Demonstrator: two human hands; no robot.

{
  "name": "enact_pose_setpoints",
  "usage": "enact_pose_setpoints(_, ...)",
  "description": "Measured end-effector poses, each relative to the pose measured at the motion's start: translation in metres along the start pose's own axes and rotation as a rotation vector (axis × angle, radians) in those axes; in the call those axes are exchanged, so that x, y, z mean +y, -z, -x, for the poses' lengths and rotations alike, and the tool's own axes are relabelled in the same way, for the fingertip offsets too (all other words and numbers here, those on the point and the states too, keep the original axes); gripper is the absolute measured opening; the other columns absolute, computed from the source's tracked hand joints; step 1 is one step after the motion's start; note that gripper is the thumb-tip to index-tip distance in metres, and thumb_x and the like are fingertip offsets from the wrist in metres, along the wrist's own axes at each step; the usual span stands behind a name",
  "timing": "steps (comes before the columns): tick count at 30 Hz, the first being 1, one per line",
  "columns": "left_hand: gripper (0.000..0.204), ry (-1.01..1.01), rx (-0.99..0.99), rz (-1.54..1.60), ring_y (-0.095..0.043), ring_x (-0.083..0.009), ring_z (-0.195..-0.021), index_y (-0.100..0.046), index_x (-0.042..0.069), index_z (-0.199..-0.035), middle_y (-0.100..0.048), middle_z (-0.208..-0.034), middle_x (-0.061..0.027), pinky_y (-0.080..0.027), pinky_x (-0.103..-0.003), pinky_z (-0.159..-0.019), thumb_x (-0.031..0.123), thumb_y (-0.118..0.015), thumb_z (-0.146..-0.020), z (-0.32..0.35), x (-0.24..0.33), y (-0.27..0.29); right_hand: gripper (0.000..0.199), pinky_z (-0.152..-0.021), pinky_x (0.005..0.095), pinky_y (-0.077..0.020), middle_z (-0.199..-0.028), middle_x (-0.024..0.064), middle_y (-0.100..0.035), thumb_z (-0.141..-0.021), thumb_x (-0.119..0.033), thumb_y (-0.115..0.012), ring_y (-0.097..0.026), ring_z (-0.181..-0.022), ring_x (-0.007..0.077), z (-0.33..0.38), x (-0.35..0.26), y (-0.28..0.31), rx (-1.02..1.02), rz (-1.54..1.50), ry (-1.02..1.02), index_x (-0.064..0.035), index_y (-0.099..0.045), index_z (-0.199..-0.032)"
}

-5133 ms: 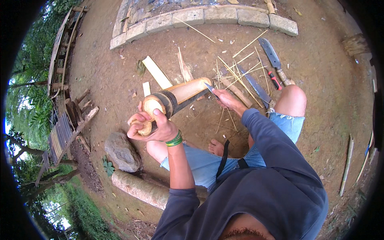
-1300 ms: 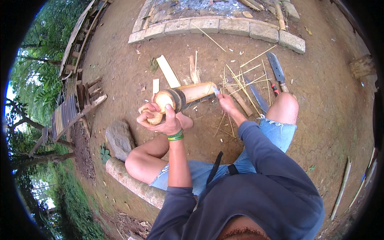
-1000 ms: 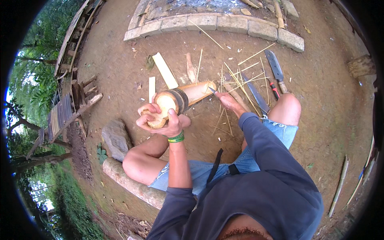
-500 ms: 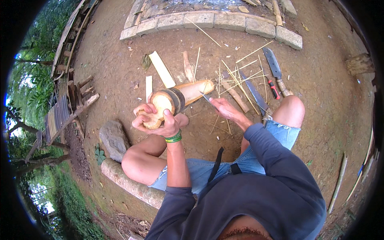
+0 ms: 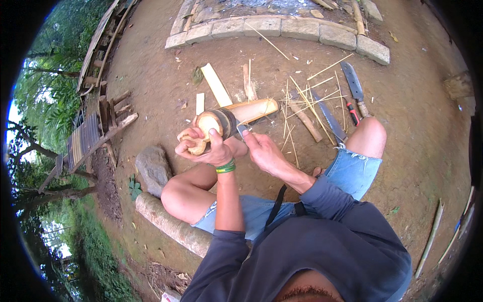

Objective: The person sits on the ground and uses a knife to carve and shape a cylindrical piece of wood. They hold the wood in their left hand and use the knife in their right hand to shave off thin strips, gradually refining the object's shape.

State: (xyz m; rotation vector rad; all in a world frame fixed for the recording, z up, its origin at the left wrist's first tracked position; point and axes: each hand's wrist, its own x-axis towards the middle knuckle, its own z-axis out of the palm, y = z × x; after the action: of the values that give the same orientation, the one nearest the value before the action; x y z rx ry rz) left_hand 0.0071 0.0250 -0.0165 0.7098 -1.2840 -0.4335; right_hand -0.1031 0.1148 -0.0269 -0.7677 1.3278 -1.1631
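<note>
My right hand (image 5: 267, 153), closed round knife (image 5: 242, 129), has swept in from far tip of bamboo (image 5: 254, 109) to banded end, mid-frame; my left hand (image 5: 217, 153) still curled round butt, left of centre; work now closer to that grip, blade contact unclear

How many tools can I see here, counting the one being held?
4: a knife in the right hand; on the ground, a saw among thin sticks, a broad machete, and a red-handled tool between those two. Others may be hidden among the sticks.
</note>
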Motion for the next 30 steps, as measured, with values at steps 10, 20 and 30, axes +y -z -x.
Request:
enact_pose_setpoints(10,0.056,0.091,0.110,-0.082,-0.044,-0.0164,-0.087,-0.031,0.013,-0.094,-0.041,-0.093,-0.0055,-0.043,-0.038,-0.092,0.001,-0.081,-0.070,-0.002,0.016,-0.023,0.045,-0.039,0.0313,-0.0323,-0.054,-0.0012,-0.044,-0.103,-0.048,-0.044,-0.041,-0.042,0.0115,-0.065,0.074,0.060,0.088,-0.229,-0.331,-0.0068,-0.061,-0.105)
enact_pose_setpoints(20,0.058,0.040,0.068,-0.199,-0.045,-0.0164,-0.083,-0.031,0.013,-0.094,-0.042,-0.092,-0.0056,-0.041,-0.036,-0.084,0.003,-0.082,-0.069,0.001,0.021,-0.029,0.047,-0.041,0.0340,-0.0316,-0.054,0.0007,-0.046,-0.103,-0.045,-0.045,-0.042,-0.043,0.0134,-0.064,0.097,0.051,0.075,-0.164,-0.224,-0.0024,-0.064,-0.096)
enact_pose_setpoints(30,0.054,-0.004,0.016,-0.206,-0.045,-0.0156,-0.086,-0.033,0.014,-0.097,-0.044,-0.094,-0.0046,-0.044,-0.036,-0.088,-0.005,-0.076,-0.072,0.005,0.024,-0.041,0.040,-0.035,0.0283,-0.0225,-0.050,-0.0046,-0.036,-0.105,-0.044,-0.042,-0.030,-0.037,0.0079,-0.036,0.047,0.044,0.010,-0.238,-0.204,-0.0083,-0.052,-0.090)
